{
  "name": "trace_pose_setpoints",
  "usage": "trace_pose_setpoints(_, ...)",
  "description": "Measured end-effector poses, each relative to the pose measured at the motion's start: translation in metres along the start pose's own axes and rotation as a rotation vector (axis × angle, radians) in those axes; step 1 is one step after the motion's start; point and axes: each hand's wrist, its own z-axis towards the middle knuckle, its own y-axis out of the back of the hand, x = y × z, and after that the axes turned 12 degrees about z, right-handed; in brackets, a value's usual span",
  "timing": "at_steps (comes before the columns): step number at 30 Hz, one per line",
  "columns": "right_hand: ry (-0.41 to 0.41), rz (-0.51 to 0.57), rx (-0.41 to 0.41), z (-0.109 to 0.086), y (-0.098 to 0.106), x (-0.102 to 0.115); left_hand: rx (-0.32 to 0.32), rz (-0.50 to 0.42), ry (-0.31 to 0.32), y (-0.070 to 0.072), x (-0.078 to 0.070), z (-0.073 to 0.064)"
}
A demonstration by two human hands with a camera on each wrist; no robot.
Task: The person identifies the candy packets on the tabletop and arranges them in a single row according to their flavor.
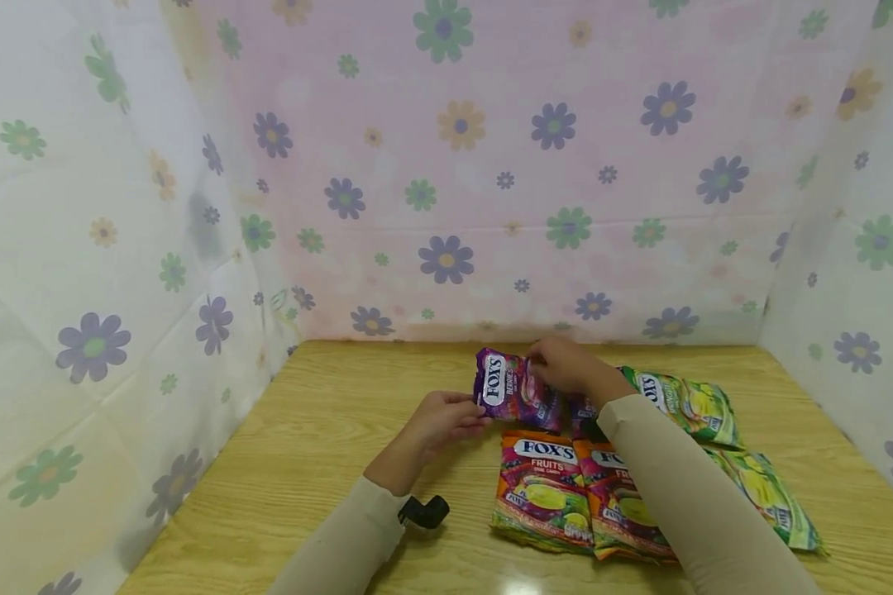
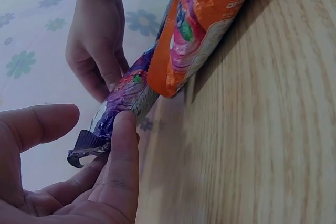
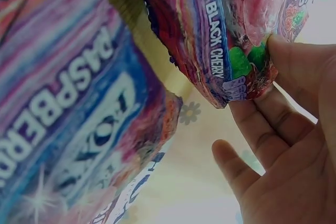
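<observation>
A purple Fox's berries candy bag (image 1: 517, 392) lies tilted toward the back of the table. My right hand (image 1: 565, 366) pinches its right edge; in the right wrist view the thumb (image 3: 296, 59) is on the printed front and fingers are behind. At the bag's crimped left end, my left hand (image 1: 442, 421) touches it with extended fingers. The left wrist view shows that hand's thumb (image 2: 47, 127) lifted away from the purple wrapper (image 2: 123, 95). A second purple bag (image 1: 582, 413) is mostly hidden behind the right forearm.
Two orange Fox's fruits bags (image 1: 542, 496) lie side by side in front, one partly covered by the right sleeve. Two green and yellow bags (image 1: 688, 405) lie at the right. A flowered cloth (image 1: 491, 165) encloses the wooden table (image 1: 283, 487) at the back and sides.
</observation>
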Motion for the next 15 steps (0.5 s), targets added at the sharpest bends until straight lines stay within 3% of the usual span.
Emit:
trace_pose_setpoints(7, -0.01, 0.024, -0.014, -0.001, 0.002, 0.008, -0.025, 0.003, -0.035, 0.007, -0.001, 0.003)
trace_pose_setpoints(15, -0.026, 0.086, -0.052, 0.0, 0.007, 0.019, -0.104, -0.003, -0.067, 0.02, -0.012, 0.002)
